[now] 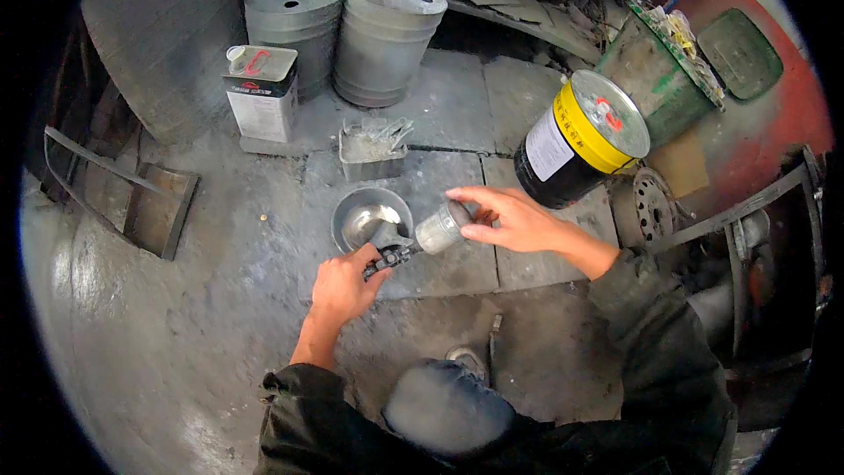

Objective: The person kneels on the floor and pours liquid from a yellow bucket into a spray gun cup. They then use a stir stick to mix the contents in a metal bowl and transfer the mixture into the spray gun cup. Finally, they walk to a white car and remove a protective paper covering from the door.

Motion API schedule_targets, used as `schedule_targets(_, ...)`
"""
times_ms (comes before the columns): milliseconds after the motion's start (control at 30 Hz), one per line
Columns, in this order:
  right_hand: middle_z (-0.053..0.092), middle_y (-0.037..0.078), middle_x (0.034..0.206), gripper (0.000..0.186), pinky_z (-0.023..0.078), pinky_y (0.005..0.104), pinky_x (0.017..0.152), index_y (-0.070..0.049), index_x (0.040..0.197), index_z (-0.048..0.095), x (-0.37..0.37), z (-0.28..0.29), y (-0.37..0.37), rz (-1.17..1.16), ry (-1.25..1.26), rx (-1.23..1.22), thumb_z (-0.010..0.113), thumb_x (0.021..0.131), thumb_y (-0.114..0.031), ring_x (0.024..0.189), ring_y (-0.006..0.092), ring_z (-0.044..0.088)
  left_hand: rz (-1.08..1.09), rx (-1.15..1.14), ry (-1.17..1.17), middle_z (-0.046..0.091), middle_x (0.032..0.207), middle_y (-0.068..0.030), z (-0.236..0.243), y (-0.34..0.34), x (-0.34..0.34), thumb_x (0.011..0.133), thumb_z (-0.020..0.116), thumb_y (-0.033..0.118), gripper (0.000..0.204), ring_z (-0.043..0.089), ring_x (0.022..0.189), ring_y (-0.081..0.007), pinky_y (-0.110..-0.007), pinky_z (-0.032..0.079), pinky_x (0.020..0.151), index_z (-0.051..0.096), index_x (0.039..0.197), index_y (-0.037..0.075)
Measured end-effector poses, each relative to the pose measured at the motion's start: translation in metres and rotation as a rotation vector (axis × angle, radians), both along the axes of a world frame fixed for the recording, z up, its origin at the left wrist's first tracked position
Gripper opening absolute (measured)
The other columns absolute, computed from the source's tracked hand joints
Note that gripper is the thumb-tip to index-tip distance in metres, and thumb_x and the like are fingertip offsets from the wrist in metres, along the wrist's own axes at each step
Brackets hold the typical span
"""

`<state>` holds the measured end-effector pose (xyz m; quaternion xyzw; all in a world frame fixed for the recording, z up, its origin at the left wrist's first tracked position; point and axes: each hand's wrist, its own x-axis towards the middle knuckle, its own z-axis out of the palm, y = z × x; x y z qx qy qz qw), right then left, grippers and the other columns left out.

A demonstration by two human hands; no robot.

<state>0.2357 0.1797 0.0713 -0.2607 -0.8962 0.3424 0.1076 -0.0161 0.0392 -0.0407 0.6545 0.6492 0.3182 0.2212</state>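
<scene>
You hold a spray gun [394, 254] over the near right rim of a metal bowl [341, 220].
Your left hand [345, 286] is closed around the gun's dark body; your right hand [519, 222], half open, has thumb and fingers curved about the dark end of the gun's grey cup [437, 230], which lies tipped over to the right; just beyond the bowl stands a cluttered open tin [374, 171], and farther right a black-and-yellow drum [576, 142].
</scene>
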Motion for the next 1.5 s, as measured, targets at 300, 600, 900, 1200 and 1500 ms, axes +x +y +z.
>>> schedule_targets(300, 0.068, 0.017, 0.085, 0.058, 0.05, 0.0389, 0.071, -0.007, 0.133, 0.046, -0.013, 0.004, -0.003, -0.08, -0.112, 0.014, 0.057, 0.09, -0.045, 0.079, 0.0309, 0.067, 0.008, -0.023, 0.017, 0.066, 0.075, -0.0137, 0.001, -0.005, -0.005, 0.076, 0.074, 0.026, 0.025, 0.065, 0.071, -0.0342, -0.042, 0.05, 0.061, 0.06, 0.087, 0.009)
schedule_targets(600, 0.067, 0.016, 0.081, 0.061, 0.05, 0.0401, 0.071, -0.008, 0.129, 0.049, 0.001, -0.013, -0.001, -0.189, -0.081, 0.08, 0.058, 0.087, -0.052, 0.079, 0.0321, 0.066, -0.034, 0.006, -0.014, 0.066, 0.077, -0.0154, 0.002, 0.006, 0.003, 0.077, 0.073, 0.023, 0.024, 0.064, 0.073, -0.0367, -0.044, 0.049, 0.062, 0.059, 0.09, 0.008)
schedule_targets(900, 0.067, 0.014, 0.078, 0.053, 0.049, 0.0393, 0.061, -0.008, 0.122, 0.053, 0.018, -0.028, -0.011, -0.236, -0.06, 0.139, 0.059, 0.089, -0.048, 0.065, 0.0323, 0.064, -0.042, -0.05, 0.049, 0.066, 0.076, -0.0148, 0.004, 0.004, 0.013, 0.076, 0.075, 0.021, 0.025, 0.065, 0.072, -0.0352, -0.041, 0.049, 0.062, 0.059, 0.089, 0.007)
schedule_targets(1200, 0.066, 0.011, 0.068, 0.031, 0.048, 0.0358, 0.055, -0.003, 0.087, 0.067, 0.115, -0.188, -0.079, -0.887, -0.089, -0.227, 0.065, 0.085, -0.033, 0.058, 0.0193, 0.064, 0.122, 0.012, 0.006, 0.062, 0.072, -0.0161, 0.003, 0.006, 0.002, 0.077, 0.075, 0.019, 0.025, 0.062, 0.066, -0.034, -0.038, 0.047, 0.06, 0.059, 0.089, 0.004)
schedule_targets(1500, 0.067, 0.02, 0.089, 0.034, 0.05, 0.0447, 0.071, -0.002, 0.086, 0.069, 0.215, -0.373, -0.225, -0.991, -0.49, -0.513, 0.068, 0.073, -0.033, 0.082, 0.0365, 0.064, 0.19, 0.055, -0.166, 0.056, 0.067, -0.0124, -0.025, 0.023, 0.012, 0.082, 0.071, 0.017, 0.025, 0.046, 0.058, -0.0236, -0.036, 0.041, 0.057, 0.056, 0.087, -0.001)
